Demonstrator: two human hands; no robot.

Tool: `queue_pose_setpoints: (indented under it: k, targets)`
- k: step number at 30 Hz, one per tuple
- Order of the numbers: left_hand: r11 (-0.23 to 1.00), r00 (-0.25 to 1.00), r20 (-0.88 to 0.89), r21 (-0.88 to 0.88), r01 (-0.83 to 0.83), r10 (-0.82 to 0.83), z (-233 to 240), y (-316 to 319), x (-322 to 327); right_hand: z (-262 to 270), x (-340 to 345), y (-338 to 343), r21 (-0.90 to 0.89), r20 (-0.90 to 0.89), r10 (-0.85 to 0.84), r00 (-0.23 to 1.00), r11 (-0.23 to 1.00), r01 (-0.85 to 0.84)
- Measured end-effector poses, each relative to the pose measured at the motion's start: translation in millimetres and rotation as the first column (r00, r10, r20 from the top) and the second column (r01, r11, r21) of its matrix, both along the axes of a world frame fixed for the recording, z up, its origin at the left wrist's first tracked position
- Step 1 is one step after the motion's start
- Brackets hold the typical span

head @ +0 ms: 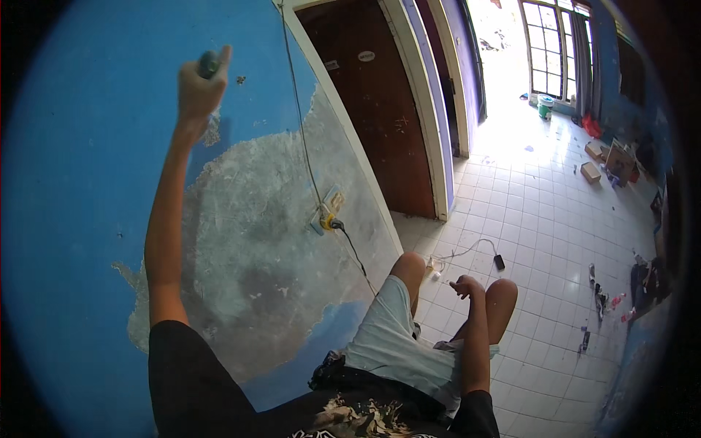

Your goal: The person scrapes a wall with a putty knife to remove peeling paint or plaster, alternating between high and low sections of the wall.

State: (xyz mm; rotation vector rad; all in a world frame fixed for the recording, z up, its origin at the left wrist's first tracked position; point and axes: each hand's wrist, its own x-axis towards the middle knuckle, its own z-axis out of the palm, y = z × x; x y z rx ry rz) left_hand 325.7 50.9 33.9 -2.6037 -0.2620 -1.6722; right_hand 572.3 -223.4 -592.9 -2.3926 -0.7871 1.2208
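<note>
My left hand [198, 98] is raised high at the blue painted wall [93, 164]. It grips a tool by its dark green handle [209, 64], with one finger stretched along it; the working end is hidden or too blurred to make out. Just right of the hand is a small chipped hole [241, 80] in the paint. Below spreads a large patch of bare grey plaster [246, 241] with ragged paint edges. My right hand [468, 286] hangs near my bent knees, its fingers loosely apart and nothing visible in it.
A wall socket [333, 200] holds a yellow adapter [327, 222] with a black plug. A cable [296, 104] runs down to it. Beyond are a brown door [367, 104], a black device [499, 262] on a white cord, cardboard boxes [590, 172] and a bucket [545, 107].
</note>
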Motion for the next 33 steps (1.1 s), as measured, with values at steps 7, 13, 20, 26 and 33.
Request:
queue_pose_setpoints:
  k: [7,13,20,26,33]
  targets:
    - [0.974,0.966,-0.192,0.178,-0.137,0.171,-10.7,43.5,-8.0,-4.4,-1.5,10.4,0.057,-0.017,0.018,1.000,0.998,-0.017]
    - [0.999,1.000,0.014,-0.035,0.026,-0.025,15.7,17.8,-9.1,-1.3,-0.5,3.6,0.080,0.006,-0.024,1.000,0.996,0.023]
    - [0.994,0.979,-0.180,0.054,-0.091,0.099,-17.8,43.3,-18.4,13.3,-11.3,13.7,0.146,-0.020,-0.030,0.999,0.989,0.033]
    - [1.000,1.000,0.009,-0.018,0.019,-0.019,-2.9,-4.2,-7.9,5.2,5.8,-3.0,0.075,-0.011,-0.037,0.999,0.996,0.037]
    - [0.991,0.990,-0.122,0.120,-0.061,0.076,-15.5,9.5,-14.8,8.6,-2.1,9.0,0.061,-0.034,-0.003,0.999,0.998,0.005]
